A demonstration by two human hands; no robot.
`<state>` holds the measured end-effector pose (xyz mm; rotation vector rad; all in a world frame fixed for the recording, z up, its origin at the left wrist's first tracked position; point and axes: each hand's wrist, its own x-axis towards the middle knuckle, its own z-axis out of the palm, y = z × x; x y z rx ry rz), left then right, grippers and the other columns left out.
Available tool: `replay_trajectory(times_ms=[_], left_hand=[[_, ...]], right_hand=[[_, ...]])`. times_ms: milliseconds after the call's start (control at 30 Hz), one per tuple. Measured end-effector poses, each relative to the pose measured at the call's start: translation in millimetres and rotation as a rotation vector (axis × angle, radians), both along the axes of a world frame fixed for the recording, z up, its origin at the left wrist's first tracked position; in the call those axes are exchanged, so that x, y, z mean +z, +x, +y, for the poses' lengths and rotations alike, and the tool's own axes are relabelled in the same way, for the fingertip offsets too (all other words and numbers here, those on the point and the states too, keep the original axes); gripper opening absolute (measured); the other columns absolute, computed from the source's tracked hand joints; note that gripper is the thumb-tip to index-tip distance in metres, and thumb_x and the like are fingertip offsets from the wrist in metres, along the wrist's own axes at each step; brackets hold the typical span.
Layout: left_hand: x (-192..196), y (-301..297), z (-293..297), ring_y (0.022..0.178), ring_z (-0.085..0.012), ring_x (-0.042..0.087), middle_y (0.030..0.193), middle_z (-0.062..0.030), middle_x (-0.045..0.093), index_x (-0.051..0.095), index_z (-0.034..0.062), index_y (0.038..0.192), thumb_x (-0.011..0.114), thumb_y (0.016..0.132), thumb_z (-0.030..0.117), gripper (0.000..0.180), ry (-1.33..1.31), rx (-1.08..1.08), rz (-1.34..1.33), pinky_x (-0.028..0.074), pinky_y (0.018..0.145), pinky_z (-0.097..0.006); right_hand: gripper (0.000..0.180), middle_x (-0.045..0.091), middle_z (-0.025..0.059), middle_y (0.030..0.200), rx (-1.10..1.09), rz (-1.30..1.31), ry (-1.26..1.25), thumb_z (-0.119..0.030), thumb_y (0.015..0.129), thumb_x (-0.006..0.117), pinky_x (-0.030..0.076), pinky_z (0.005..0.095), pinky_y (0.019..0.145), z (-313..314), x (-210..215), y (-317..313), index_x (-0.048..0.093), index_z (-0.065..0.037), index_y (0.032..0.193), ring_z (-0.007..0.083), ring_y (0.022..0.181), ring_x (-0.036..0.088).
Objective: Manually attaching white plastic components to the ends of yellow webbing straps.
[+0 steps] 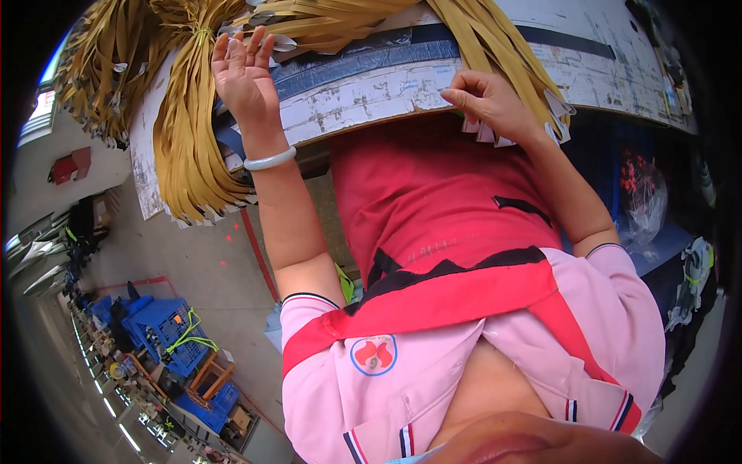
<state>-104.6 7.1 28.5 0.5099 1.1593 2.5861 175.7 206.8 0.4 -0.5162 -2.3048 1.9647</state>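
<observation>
My left hand is raised over the table's left part, palm up and fingers loosely apart, with no object visible in it. Beside its fingertips are the pale ends of a mustard-yellow strap bundle lying across the table. A tied bundle of the same flat straps drapes over the table edge left of that hand. At the table's front edge my right hand is closed, thumb against curled fingers; what it may grip is hidden. Another strap bundle runs past it, and white-tipped ends hang just below it.
The worn white tabletop carries a dark blue strip. More straps hang at the far left. Blue crates stand on the floor at lower left. A clear plastic bag with red items is under the table's right side.
</observation>
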Motion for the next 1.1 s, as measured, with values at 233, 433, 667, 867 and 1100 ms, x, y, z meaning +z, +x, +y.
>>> replay_trajectory(times_ms=[233,433,667,867,1100], left_hand=[[-52.5,48.9,-10.5,0.086,-0.0200,0.068,0.098,-0.0096,0.066,0.064,-0.0008,0.107,0.061,0.094,0.003,0.014,-0.391,-0.143,-0.022,0.058,0.074,-0.031],[-73.9,132.5,4.1,0.082,-0.0122,0.064,0.096,-0.0054,0.067,0.066,-0.0011,0.105,0.061,0.094,0.003,0.013,-0.576,-0.518,0.127,0.052,0.075,-0.024],[-84.4,177.3,19.4,0.080,-0.0102,0.060,0.088,-0.0019,0.064,0.065,0.0004,0.104,0.061,0.091,-0.001,0.014,-0.743,-0.772,0.335,0.050,0.074,-0.023],[-63.5,198.5,28.8,0.096,-0.0111,0.061,0.110,-0.0051,0.061,0.064,-0.0005,0.107,0.065,0.086,-0.008,0.022,-0.567,-0.761,0.331,0.050,0.086,-0.025],[-45.7,188.2,37.2,0.097,-0.0129,0.062,0.114,-0.0080,0.060,0.065,-0.0014,0.102,0.066,0.084,-0.010,0.020,-0.328,-0.694,0.250,0.051,0.085,-0.025]], right_hand=[[0.015,0.057,-0.0007,0.084,0.055,-0.034,0.244,-0.016,0.097,0.059,0.045,0.0221,0.065,21.3,13.9,36.5,0.060,-0.001,0.101,0.0063,0.071,0.051],[0.011,0.063,0.0112,0.091,0.055,-0.096,0.647,-0.012,0.088,0.065,0.048,0.0333,0.076,36.0,7.4,79.0,0.065,-0.005,0.097,0.0263,0.084,0.061],[0.014,0.056,0.0054,0.104,0.432,-0.060,1.380,-0.015,0.083,0.055,0.044,0.0358,0.087,24.8,-20.2,88.3,0.066,-0.011,0.091,0.0233,0.108,0.052],[0.003,0.052,0.0040,0.099,0.337,0.007,0.368,-0.010,0.089,0.062,0.045,0.0260,0.077,12.9,20.8,65.5,0.062,-0.007,0.090,0.0152,0.089,0.056],[0.008,0.058,0.0006,0.088,0.158,0.063,-0.366,-0.011,0.093,0.063,0.045,0.0175,0.066,4.9,22.2,43.8,0.058,-0.005,0.093,0.0068,0.074,0.058]])
